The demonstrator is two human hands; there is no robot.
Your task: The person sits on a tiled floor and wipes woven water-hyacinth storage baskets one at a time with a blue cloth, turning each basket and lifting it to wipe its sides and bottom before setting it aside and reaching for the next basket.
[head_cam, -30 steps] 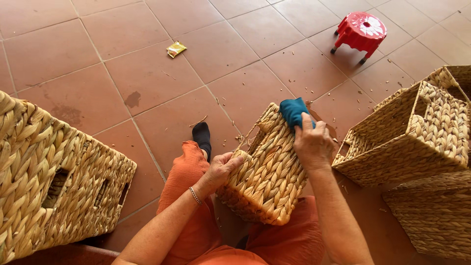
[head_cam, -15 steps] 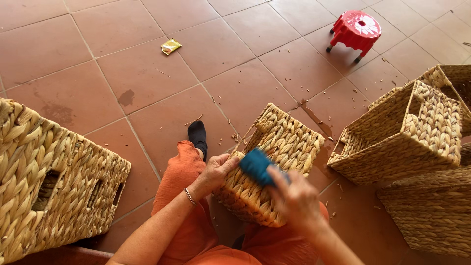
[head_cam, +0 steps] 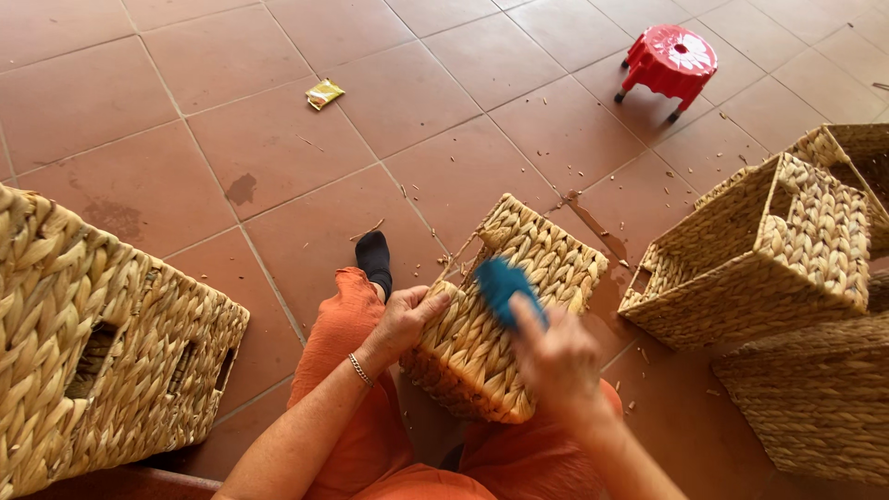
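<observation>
A woven straw basket [head_cam: 546, 255] rests upside down on my lap, over orange trousers. My left hand [head_cam: 403, 319] grips its near left corner and steadies it. My right hand [head_cam: 556, 356], blurred by motion, presses a blue brush or sponge [head_cam: 505, 287] against the middle of the basket's upturned bottom. A thin bracelet circles my left wrist. My foot in a black sock [head_cam: 374, 259] pokes out onto the tiles just left of the basket.
A large woven basket [head_cam: 93, 352] lies at the left. Three more woven baskets [head_cam: 778, 250] stack at the right. A small red plastic stool [head_cam: 671, 60] stands far right. A yellow packet [head_cam: 324, 93] and straw scraps lie on the terracotta tiles.
My right hand has dragged the blue brush from the basket's far edge down toward its middle. The left hand has kept its grip on the basket's corner.
</observation>
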